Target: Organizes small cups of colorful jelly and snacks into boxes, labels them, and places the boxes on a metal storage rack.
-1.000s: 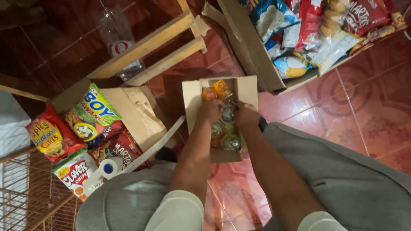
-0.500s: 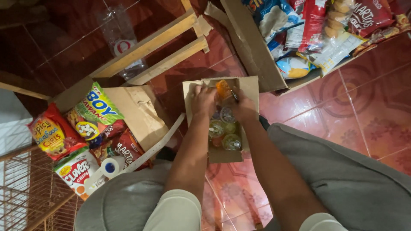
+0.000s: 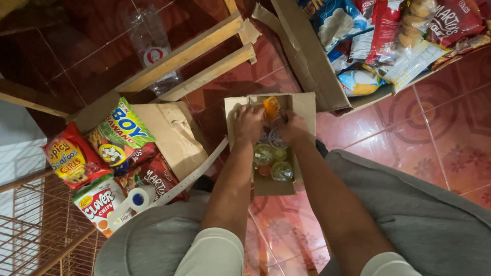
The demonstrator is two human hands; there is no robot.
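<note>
Both hands reach into a small open carton (image 3: 271, 186) that stands on the red tiled floor (image 3: 434, 133) between the person's knees. The left hand (image 3: 249, 122) lies over the carton's far left corner, its fingers (image 3: 244, 111) curled down and closed around something at the rim; what they grip is hidden under the hand. The right hand (image 3: 292, 128) sits at the far right of the carton, fingers (image 3: 284, 118) bent and pinched toward an orange pack (image 3: 271, 107) that stands upright between the two hands, touching both. Whether the right fingers truly clamp the pack cannot be told.

Just nearer the body than the fingers, inside the carton, lie round clear cups (image 3: 271, 161) with shiny lids, packed close in a row down to the near wall.

To the left, a bigger brown box (image 3: 171, 135) holds bright snack bags (image 3: 110, 148), with a tape roll (image 3: 137, 199) near its front. A wire rack (image 3: 36, 225) shows at the lower left, wooden bars (image 3: 199, 61) cross the floor above, and another box of snack packets (image 3: 388, 41) lies at the upper right.
</note>
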